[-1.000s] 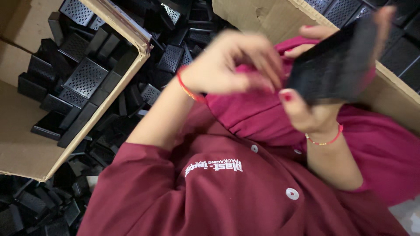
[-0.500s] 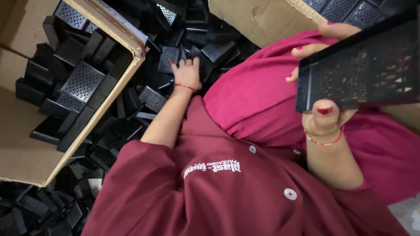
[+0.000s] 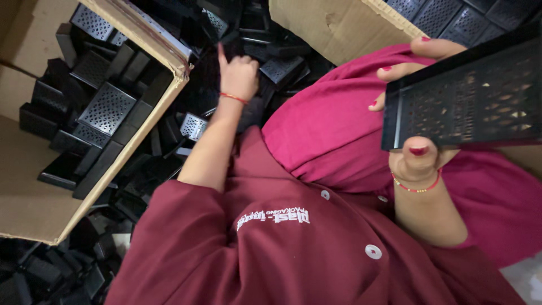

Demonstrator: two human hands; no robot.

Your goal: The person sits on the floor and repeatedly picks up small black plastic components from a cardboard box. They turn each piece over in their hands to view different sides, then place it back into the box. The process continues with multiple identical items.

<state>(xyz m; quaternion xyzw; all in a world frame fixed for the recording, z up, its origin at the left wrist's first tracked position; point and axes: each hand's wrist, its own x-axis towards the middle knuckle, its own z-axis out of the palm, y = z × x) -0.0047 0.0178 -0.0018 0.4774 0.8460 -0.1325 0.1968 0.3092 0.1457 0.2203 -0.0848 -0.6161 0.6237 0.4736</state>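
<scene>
- Right hand grips a black perforated plastic panel, thumb pressed on its near edge, fingers curled over the far edge; panel is held up above the lap, tilted.
- Left hand reaches into the loose pile of black plastic parts, fingers curled inward, index finger sticking up; cannot tell if it pinches a part.
- Red thread bracelets on both wrists.
- Cardboard box on the left holds more perforated black pieces.
- Second cardboard box at top, just beyond the pile.
- Maroon shirt fills the bottom of the view.
</scene>
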